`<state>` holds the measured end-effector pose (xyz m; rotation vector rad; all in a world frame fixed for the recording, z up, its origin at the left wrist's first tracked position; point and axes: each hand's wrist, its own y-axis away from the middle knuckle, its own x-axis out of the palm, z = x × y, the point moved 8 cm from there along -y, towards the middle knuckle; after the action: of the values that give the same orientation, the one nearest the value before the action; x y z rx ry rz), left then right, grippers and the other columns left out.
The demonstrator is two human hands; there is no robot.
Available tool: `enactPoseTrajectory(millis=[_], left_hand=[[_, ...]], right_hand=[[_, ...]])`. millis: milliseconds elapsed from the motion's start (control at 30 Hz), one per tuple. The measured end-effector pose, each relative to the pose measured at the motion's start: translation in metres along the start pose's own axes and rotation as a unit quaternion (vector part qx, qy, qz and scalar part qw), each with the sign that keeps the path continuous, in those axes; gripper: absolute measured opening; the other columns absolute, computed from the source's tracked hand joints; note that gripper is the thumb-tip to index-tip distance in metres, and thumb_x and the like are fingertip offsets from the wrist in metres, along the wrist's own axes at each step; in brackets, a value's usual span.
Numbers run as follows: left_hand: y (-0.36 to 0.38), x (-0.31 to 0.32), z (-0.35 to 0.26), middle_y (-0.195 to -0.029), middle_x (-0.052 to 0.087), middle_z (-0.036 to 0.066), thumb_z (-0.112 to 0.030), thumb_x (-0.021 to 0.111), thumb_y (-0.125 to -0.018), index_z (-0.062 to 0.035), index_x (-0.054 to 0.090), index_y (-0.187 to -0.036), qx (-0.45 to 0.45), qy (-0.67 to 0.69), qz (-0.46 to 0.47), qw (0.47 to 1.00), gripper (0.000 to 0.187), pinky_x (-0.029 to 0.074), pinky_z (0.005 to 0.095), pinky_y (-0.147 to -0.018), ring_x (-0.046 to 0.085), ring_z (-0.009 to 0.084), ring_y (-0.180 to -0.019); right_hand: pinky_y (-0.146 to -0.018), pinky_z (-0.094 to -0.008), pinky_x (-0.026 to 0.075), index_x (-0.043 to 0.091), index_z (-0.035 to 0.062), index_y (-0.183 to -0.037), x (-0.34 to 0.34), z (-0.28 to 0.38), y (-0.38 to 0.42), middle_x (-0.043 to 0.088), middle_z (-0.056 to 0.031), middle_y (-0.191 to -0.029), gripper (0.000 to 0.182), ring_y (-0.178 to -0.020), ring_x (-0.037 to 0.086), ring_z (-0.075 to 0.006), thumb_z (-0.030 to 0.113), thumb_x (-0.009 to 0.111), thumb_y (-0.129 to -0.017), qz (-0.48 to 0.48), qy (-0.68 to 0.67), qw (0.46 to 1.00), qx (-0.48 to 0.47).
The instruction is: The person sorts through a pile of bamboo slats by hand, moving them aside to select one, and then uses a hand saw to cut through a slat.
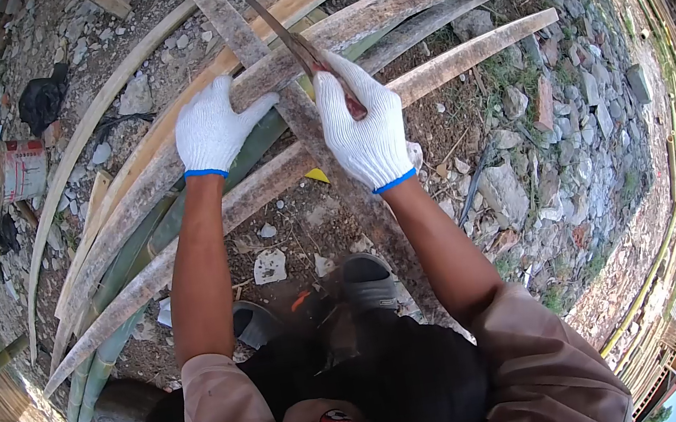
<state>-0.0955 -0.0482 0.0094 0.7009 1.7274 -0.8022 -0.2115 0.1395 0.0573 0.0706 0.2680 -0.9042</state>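
Bamboo strip being worked with a knife over a pile of split bamboo.

The left hand [212, 129], gloved in white, is laid flat with fingers spread on a bamboo strip [287, 101] at the centre of the frame; nothing is clasped by it. The right hand [363, 133] is closed around the handle of a knife [290, 35], whose blade is set along the strip toward the top of the frame. The strip is crossed over other split strips [455, 58], judged already cut; green poles [116, 275] at lower left appear unsplit. A paper sack [23, 168] is seen at upper left, contents not discernible.
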Motion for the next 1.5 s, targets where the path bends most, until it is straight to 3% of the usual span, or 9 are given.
enactPoseTrajectory(millis=[67,133,267,300,633,833,1100,1367,1500], left_hand=[[0.0,0.004,0.0,-0.102,0.074,0.024,-0.076,0.069,-0.083,-0.0022,0.068,-0.118,-0.044,0.002,0.118,0.992,0.082,0.056,0.0497,-0.083,0.072,0.0416,-0.096],[0.003,0.005,0.001,-0.104,0.074,0.025,-0.077,0.069,-0.083,-0.0019,0.068,-0.121,-0.028,0.0,0.096,0.995,0.084,0.056,0.0492,-0.085,0.072,0.041,-0.098],[-0.001,0.003,0.002,-0.109,0.074,0.025,-0.078,0.068,-0.083,-0.0017,0.067,-0.124,-0.03,-0.007,0.084,0.996,0.087,0.056,0.0483,-0.087,0.072,0.0398,-0.102],[0.001,0.005,0.002,-0.108,0.074,0.025,-0.078,0.068,-0.083,-0.0021,0.067,-0.123,-0.034,-0.01,0.097,0.995,0.086,0.056,0.0484,-0.087,0.072,0.0399,-0.101],[0.0,0.001,-0.001,-0.099,0.074,0.025,-0.08,0.068,-0.081,0.0013,0.069,-0.116,-0.028,0.012,0.093,0.995,0.089,0.058,0.0466,-0.084,0.073,0.0387,-0.092],[0.003,0.003,0.002,-0.104,0.073,0.025,-0.076,0.07,-0.083,-0.0018,0.067,-0.118,-0.02,0.011,0.051,0.998,0.082,0.056,0.0501,-0.085,0.071,0.0416,-0.099],[0.001,0.004,0.001,-0.098,0.074,0.025,-0.077,0.071,-0.08,0.0002,0.07,-0.112,-0.013,-0.001,0.043,0.999,0.084,0.057,0.0485,-0.081,0.073,0.0406,-0.091],[0.003,0.006,-0.002,-0.101,0.071,0.027,-0.075,0.067,-0.085,-0.0021,0.063,-0.108,-0.022,-0.001,0.095,0.995,0.076,0.053,0.0531,-0.082,0.068,0.0465,-0.097],[-0.002,0.003,-0.004,-0.093,0.072,0.025,-0.074,0.071,-0.083,-0.0007,0.067,-0.108,-0.012,-0.025,0.05,0.998,0.078,0.055,0.0509,-0.077,0.07,0.0434,-0.088]], right_hand=[[-0.09,-0.0256,0.053,0.063,-0.0075,-0.137,0.007,0.005,-0.006,0.077,-0.0132,-0.112,0.04,-0.104,0.066,-0.0098,0.016,0.065,-0.105,0.033,0.027,0.999,0.02],[-0.081,-0.0311,0.058,0.067,-0.0049,-0.129,-0.008,0.001,0.014,0.077,-0.0231,-0.103,0.034,-0.095,0.077,-0.0259,0.017,0.063,-0.103,-0.026,-0.023,0.999,-0.033],[-0.08,-0.028,0.058,0.059,-0.0036,-0.143,-0.065,0.002,0.104,0.078,-0.019,-0.114,0.045,-0.092,0.076,-0.0159,0.014,0.064,-0.103,-0.004,0.097,0.994,-0.053],[-0.08,-0.029,0.058,0.058,-0.0036,-0.145,-0.07,0.002,0.112,0.078,-0.0201,-0.116,0.046,-0.092,0.077,-0.0171,0.013,0.063,-0.103,0.015,0.084,0.996,0.036],[-0.079,-0.0314,0.057,0.067,-0.0065,-0.129,-0.002,0.001,-0.004,0.077,-0.022,-0.108,0.036,-0.083,0.073,-0.0228,0.016,0.065,-0.102,-0.006,-0.007,1.0,-0.025],[-0.072,-0.0232,0.053,0.059,-0.0053,-0.143,-0.08,0.0,0.126,0.079,-0.0167,-0.112,0.046,-0.076,0.068,-0.0081,0.014,0.065,-0.102,-0.011,0.077,0.997,0.014],[-0.074,-0.0337,0.058,0.069,-0.0058,-0.121,0.013,0.009,-0.021,0.076,-0.024,-0.095,0.037,-0.08,0.076,-0.0255,0.025,0.067,-0.101,-0.024,-0.01,0.999,-0.04],[-0.059,-0.024,0.054,0.059,-0.0013,-0.144,-0.064,-0.005,0.12,0.081,-0.0136,-0.104,0.049,-0.061,0.067,-0.0081,0.013,0.069,-0.098,-0.007,0.066,0.998,0.017],[-0.061,-0.0283,0.056,0.061,-0.0008,-0.141,-0.042,-0.003,0.09,0.08,-0.0137,-0.101,0.046,-0.066,0.073,-0.0138,0.012,0.069,-0.098,-0.023,0.022,0.999,0.017]])
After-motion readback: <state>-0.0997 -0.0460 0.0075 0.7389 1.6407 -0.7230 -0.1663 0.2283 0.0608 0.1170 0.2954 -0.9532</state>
